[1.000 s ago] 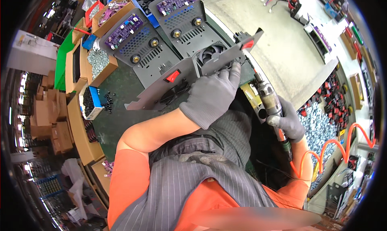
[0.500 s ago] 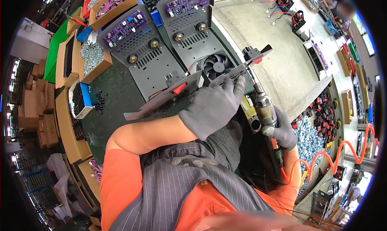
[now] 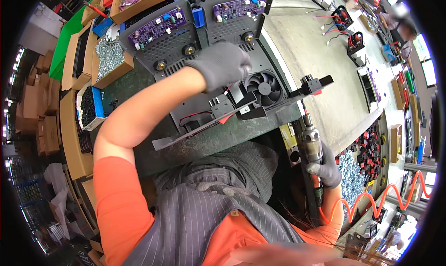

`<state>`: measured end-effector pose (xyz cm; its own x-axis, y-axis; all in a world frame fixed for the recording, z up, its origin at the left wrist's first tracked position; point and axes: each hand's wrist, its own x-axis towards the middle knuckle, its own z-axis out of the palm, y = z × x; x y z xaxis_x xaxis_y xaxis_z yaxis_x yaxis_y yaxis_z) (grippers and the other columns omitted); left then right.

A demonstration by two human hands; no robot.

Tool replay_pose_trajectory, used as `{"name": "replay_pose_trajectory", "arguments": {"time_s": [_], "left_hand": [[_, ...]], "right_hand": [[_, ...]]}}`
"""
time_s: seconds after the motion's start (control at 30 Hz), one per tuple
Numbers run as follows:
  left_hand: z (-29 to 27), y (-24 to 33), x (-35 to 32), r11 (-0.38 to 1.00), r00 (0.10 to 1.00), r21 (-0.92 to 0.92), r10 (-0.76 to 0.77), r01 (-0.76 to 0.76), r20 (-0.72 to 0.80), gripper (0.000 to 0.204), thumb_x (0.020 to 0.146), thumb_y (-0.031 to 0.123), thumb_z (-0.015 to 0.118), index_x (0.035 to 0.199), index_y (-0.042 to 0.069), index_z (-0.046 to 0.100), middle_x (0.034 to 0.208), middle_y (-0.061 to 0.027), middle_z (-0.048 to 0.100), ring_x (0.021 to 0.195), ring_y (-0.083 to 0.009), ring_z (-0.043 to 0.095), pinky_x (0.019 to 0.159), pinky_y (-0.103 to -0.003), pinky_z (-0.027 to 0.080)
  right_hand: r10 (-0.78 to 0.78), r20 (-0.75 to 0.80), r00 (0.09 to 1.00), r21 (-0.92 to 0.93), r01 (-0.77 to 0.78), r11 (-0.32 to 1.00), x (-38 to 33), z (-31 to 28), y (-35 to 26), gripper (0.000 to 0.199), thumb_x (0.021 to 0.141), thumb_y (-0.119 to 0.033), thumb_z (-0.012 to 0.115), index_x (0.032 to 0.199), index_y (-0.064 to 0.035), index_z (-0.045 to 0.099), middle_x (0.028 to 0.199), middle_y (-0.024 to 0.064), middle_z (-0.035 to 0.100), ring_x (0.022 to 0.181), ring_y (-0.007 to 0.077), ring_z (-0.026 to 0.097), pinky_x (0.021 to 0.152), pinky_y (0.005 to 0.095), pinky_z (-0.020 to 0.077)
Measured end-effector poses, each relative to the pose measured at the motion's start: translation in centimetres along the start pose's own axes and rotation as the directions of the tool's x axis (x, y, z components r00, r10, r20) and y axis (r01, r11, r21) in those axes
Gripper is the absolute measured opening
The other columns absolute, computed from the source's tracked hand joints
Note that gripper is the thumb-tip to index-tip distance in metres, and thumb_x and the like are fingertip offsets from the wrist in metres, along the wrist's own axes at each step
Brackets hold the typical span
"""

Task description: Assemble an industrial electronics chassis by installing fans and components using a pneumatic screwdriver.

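My left hand (image 3: 222,66), in a grey glove, reaches over two dark grey metal chassis with its fingers curled; whatever they may hold is hidden. Beneath and beyond it are the left chassis (image 3: 174,50) and the right chassis (image 3: 272,57), each with a purple circuit board and brass-coloured terminals at its far end. A black fan (image 3: 264,87) sits at the near end of the right chassis, just right of that hand. Wrapped round a pneumatic screwdriver (image 3: 312,143), my gloved right hand (image 3: 329,166) stays right of the bench edge, the bit pointing away from me.
An orange coiled hose (image 3: 367,194) trails from the screwdriver. Boxes of silver screws (image 3: 111,57) and black screws (image 3: 88,106) stand at left. Bolts (image 3: 350,173) and red-and-black parts (image 3: 367,147) lie at right. A pale work surface (image 3: 316,48) stretches beyond, with a person (image 3: 402,31) farther off.
My left hand has left the panel edge by the fan and moved away from me, over the chassis. The fan and near panels show more fully. My right hand still grips the screwdriver.
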<state>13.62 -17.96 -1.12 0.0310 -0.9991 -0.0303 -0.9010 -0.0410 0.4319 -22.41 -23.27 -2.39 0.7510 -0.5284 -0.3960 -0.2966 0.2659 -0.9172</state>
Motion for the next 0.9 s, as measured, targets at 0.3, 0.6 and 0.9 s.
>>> {"name": "replay_pose_trajectory", "arguments": {"time_s": [0.3, 0.6, 0.9], "left_hand": [[3.1, 1.1, 1.6, 0.985, 0.998, 0.166, -0.043, 0.050, -0.047, 0.028, 0.080, 0.032, 0.059, 0.083, 0.004, 0.062, 0.086, -0.0143, 0.062, 0.082, -0.0322, 0.061, 0.073, -0.043, 0.048], [2.1, 3.6, 1.2, 0.613, 0.923, -0.758, 0.119, 0.222, 0.366, 0.040, 0.077, 0.025, 0.069, 0.110, 0.005, 0.058, 0.088, -0.0061, 0.065, 0.085, -0.0164, 0.060, 0.082, -0.028, 0.047], [1.3, 3.0, 2.6, 0.621, 0.901, -0.771, 0.243, 0.141, 0.360, 0.056, 0.080, 0.019, 0.061, 0.132, 0.005, 0.046, 0.083, -0.0057, 0.061, 0.064, -0.0103, 0.058, 0.054, -0.025, 0.050]], "right_hand": [[0.097, -0.022, 0.995, -0.077, -0.099, 0.992, -0.2, -0.7, -1.2, 0.082, 0.053, -0.033, 0.083, 0.118, 0.0029, 0.048, 0.094, 0.0044, 0.059, 0.078, 0.0113, 0.053, 0.071, 0.0252, 0.0426], [0.250, -0.030, 0.968, -0.037, -0.251, 0.967, -0.5, -1.2, -2.3, 0.100, 0.048, -0.031, 0.087, 0.130, 0.0043, 0.042, 0.107, 0.0020, 0.055, 0.091, 0.0106, 0.050, 0.082, 0.0244, 0.0399], [0.323, -0.119, 0.939, 0.002, -0.325, 0.946, -0.7, -0.3, -3.3, 0.082, 0.045, -0.032, 0.089, 0.108, 0.0026, 0.049, 0.071, 0.0025, 0.056, 0.056, 0.0107, 0.053, 0.052, 0.0239, 0.0431]]}}
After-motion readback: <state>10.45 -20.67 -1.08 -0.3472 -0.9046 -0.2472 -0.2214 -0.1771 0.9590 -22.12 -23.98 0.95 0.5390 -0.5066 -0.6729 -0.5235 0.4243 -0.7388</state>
